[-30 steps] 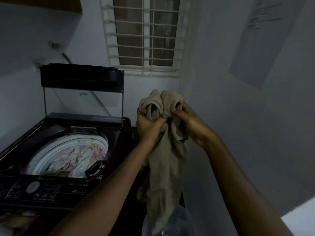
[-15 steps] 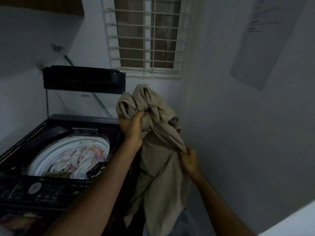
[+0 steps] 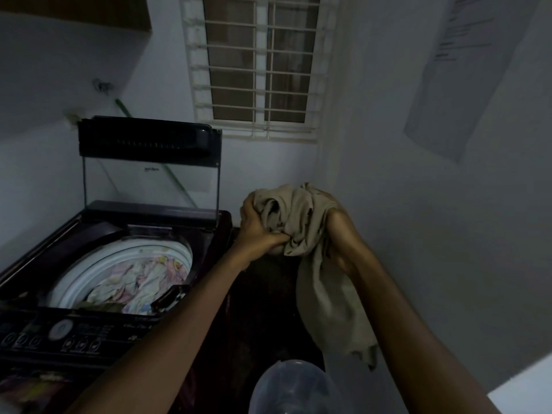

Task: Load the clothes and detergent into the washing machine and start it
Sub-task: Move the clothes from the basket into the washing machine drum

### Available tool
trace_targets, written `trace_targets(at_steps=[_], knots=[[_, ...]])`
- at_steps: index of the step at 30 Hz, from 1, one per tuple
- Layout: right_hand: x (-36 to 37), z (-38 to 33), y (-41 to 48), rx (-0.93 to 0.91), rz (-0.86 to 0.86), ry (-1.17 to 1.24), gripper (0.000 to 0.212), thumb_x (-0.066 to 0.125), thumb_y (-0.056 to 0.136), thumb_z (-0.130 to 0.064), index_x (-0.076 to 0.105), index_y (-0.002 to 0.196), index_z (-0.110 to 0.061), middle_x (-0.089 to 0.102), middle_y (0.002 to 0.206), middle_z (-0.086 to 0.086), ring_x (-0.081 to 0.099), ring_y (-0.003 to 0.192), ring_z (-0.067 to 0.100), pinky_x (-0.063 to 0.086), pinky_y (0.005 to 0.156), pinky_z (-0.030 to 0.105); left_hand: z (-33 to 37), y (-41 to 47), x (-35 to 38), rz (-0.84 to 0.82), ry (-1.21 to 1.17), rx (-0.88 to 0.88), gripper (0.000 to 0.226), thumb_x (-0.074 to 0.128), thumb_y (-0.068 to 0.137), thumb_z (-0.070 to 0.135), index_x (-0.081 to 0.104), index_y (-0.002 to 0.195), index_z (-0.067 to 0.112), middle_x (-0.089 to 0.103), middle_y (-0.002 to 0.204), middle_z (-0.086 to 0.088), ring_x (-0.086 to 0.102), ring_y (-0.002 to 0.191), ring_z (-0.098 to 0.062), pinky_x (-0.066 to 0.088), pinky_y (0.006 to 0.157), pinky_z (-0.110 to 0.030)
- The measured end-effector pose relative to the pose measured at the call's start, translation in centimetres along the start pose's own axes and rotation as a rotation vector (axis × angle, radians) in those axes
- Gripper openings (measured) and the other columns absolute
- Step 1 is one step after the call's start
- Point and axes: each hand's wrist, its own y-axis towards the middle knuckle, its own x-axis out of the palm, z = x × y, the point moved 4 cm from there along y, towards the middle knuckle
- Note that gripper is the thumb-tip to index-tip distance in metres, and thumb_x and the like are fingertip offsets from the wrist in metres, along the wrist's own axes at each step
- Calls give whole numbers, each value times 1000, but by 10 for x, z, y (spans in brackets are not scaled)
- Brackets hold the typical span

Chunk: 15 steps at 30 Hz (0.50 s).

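**Fig.** Beige garment, bunched at the top, held in air just R of the washing machine. It is beyond the machine's R edge, not over the white drum ring.

- **Left hand:** grip clamped on the garment's L bunch, fingers curled round the cloth.
- **Right hand:** grip clamped on the R bunch, back of hand toward the viewer. Hands are near each other w/ cloth between.
- **Garment tail:** hangs loose along the R forearm. Lower hem is free, ending above the rim of a translucent plastic tub at the bottom edge of view.
- **Machine:** top-loader, lid raised upright at the rear, glass panel see-through. The drum mouth is open to above.
- **Load:** pale printed clothes lie inside, below the ring.
- **Control panel:** runs along the front edge, nearest the viewer.
- **Room to move:** narrow dark gap between the machine's R side & the right wall, taken up by arms & garment.
- **Surroundings:** barred window above on the rear wall; paper sheet stuck high on the right wall.
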Motion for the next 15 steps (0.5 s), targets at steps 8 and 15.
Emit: trace_targets(at_steps=[8, 15], knots=[[13, -5, -3, -2, -10, 182, 43, 47, 99, -30, 61, 120, 5, 68, 109, 18, 62, 87, 24, 52, 91, 42, 13, -16, 14, -19, 181, 59, 171, 97, 36, 47, -33, 145, 32, -22, 160, 8, -11, 148, -12, 5, 122, -38], [34, -4, 3, -72, -94, -43, 37, 42, 101, -30, 48, 136, -18, 62, 123, 4, 63, 99, 12, 54, 88, 27, 4, -14, 9, 204, -18, 113, 149, 85, 33, 43, 1, 156, 25, 28, 155, -3, 38, 137, -10, 38, 112, -26]])
